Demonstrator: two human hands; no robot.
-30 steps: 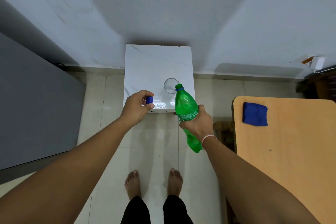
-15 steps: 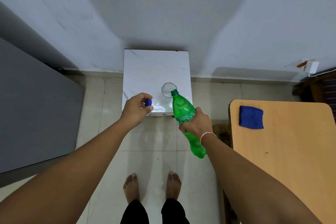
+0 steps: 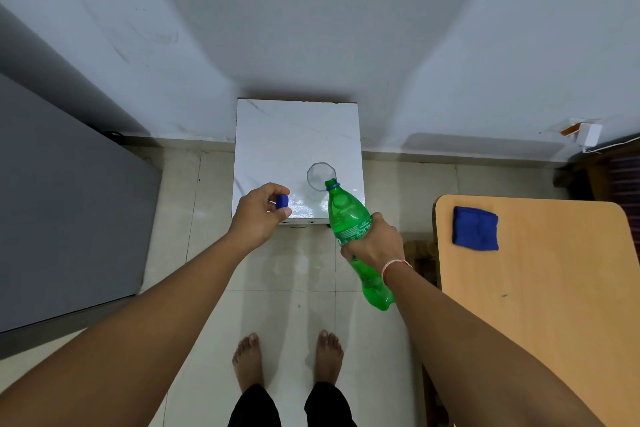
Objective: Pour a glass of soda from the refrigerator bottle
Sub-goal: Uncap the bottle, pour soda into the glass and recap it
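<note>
the right hand (image 3: 375,242) grips the green soda bottle (image 3: 349,222), tilted so its mouth meets the glass (image 3: 320,176) rim for pouring; the left hand (image 3: 261,215) pinches the blue cap (image 3: 282,201) aside.

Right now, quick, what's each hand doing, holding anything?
Left hand: pinching the blue bottle cap in its fingertips.
Right hand: gripping the green soda bottle around its middle, with the open neck tilted toward the glass.

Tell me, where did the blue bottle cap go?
The blue cap is pinched in the left hand, just left of the glass, over the near edge of the white table.
</note>
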